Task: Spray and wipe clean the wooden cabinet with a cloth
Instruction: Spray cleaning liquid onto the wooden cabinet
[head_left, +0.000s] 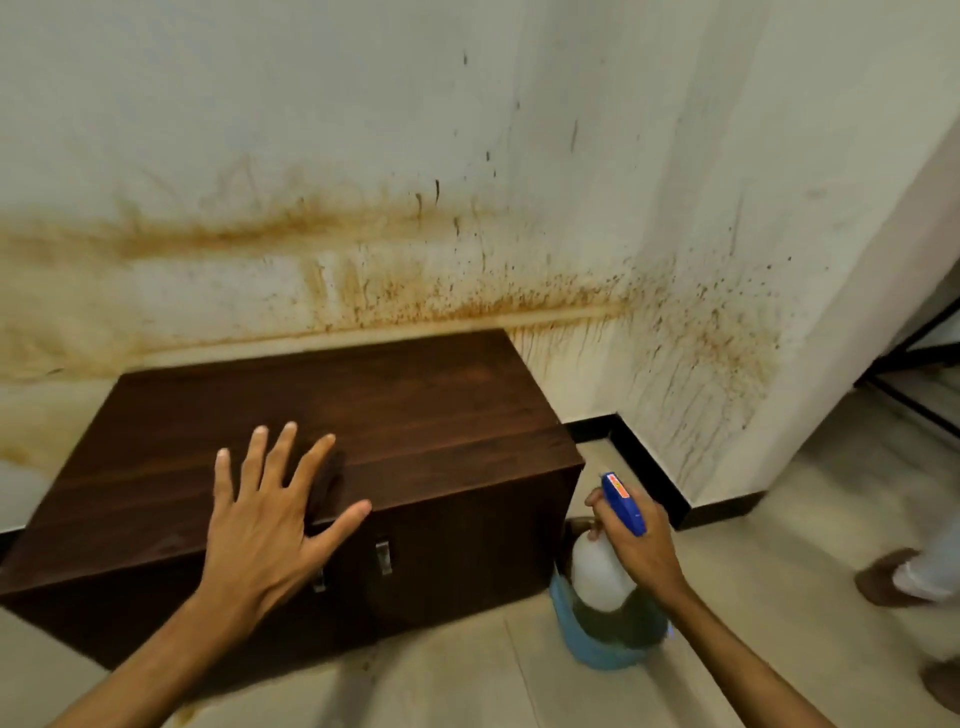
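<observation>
A stained wall (363, 249) backed one cabinet (415, 415) with two handles (383, 557). Your left hand (260, 530) spread its fingers; your right hand (631, 545) gripped one spray bottle (605, 571) over a blue bucket (597, 644).

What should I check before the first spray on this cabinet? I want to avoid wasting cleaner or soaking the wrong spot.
1. Spray bottle in hand: ok, the right hand grips it at the blue trigger head.
2. Nozzle aimed at the cabinet: not ok, the bottle hangs beside its right end, over a blue bucket.
3. Left hand clear of the spray zone: not ok, it is spread open above the cabinet top.
4. Cloth ready: cannot tell, none is visible.
5. Liquid in the bottle: cannot tell.
6. Cabinet top free of objects: ok.
</observation>
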